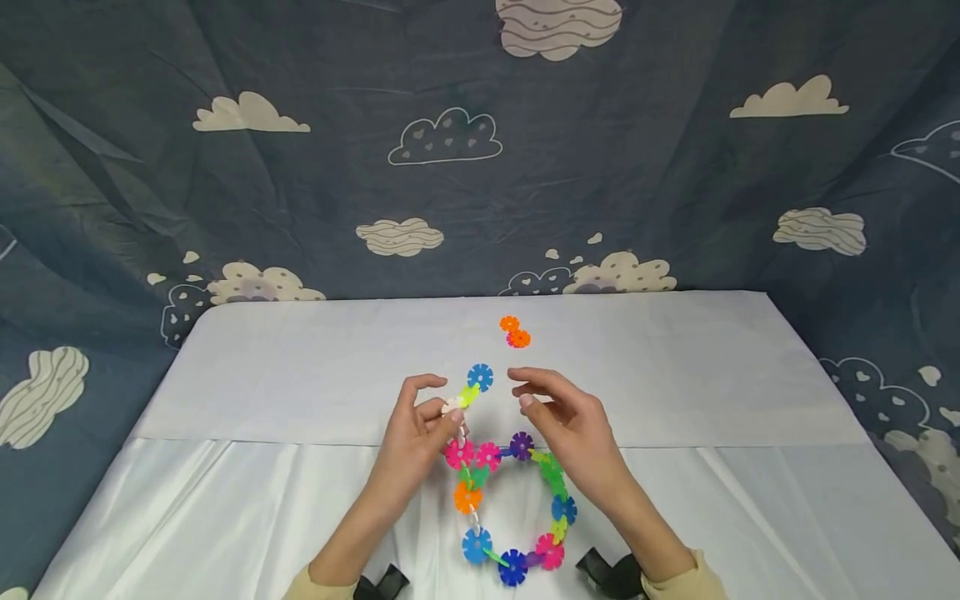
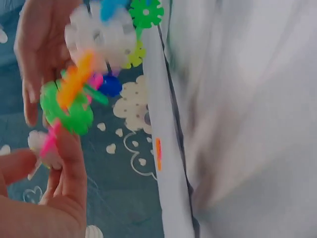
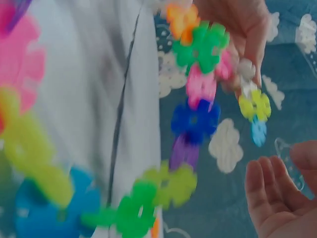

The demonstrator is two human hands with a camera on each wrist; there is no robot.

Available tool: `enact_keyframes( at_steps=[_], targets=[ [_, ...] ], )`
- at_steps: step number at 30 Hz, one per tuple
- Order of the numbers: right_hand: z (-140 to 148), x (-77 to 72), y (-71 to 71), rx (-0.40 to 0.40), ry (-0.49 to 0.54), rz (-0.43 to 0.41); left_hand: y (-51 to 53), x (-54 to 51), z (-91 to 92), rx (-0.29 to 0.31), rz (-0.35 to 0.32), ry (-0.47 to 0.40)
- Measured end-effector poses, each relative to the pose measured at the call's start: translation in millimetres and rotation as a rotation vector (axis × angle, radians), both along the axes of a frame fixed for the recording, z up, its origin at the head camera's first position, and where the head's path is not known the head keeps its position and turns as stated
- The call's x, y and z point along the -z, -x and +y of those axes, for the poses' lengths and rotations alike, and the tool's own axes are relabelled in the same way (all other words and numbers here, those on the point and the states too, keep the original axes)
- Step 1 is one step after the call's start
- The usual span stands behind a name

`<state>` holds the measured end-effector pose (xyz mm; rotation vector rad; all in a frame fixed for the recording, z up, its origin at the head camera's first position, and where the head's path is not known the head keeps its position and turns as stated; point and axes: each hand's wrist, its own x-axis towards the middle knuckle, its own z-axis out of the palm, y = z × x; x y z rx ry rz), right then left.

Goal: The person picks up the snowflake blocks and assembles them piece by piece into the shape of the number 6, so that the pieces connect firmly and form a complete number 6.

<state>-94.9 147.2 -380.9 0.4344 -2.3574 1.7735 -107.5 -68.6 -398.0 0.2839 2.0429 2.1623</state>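
Note:
A closed ring of colorful snowflake discs (image 1: 550, 551), slotted into each other, hangs below my left hand (image 1: 416, 429). From its upper left runs a short tail with a white snowflake disc (image 1: 452, 406), a yellow disc (image 1: 468, 395) and a blue disc (image 1: 481, 377) at the tip. My left thumb and fingers pinch the tail at the white disc; the left wrist view shows this pinch up close. My right hand (image 1: 576, 425) is held to the right of the tail, fingers loosely bent and apart from the discs. In the right wrist view, its palm (image 3: 277, 208) holds nothing.
Farther back on the white-covered table (image 1: 300, 367) lie a few loose orange discs (image 1: 519, 338), with a bit of pink beneath. A dark curtain with clouds (image 1: 450, 67) hangs behind the table. Black straps (image 1: 611, 575) show near both wrists.

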Motion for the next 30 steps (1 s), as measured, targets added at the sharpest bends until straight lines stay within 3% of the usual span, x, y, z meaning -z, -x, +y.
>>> enact_keyframes(
  at_steps=[7,13,14,22,30],
  targets=[
    [15.3,15.9,14.5,0.01,-0.009,-0.075,11.6,13.3,-9.9,-0.052,-0.112,0.112],
    [34.0,26.5,38.8,-0.008,-0.063,-0.149,19.4,21.5,-15.5,-0.077,-0.172,0.112],
    [35.9,23.0,43.0,-0.012,-0.072,-0.167,20.1,22.1,-16.2,-0.075,-0.176,0.102],
    [55.3,34.0,108.9,-0.034,-0.273,-0.254,22.9,26.5,-18.0,-0.047,-0.198,0.061],
    [50.4,38.8,161.2,-0.039,-0.484,-0.276,21.1,30.1,-17.4,-0.03,-0.201,0.057]
  ],
)
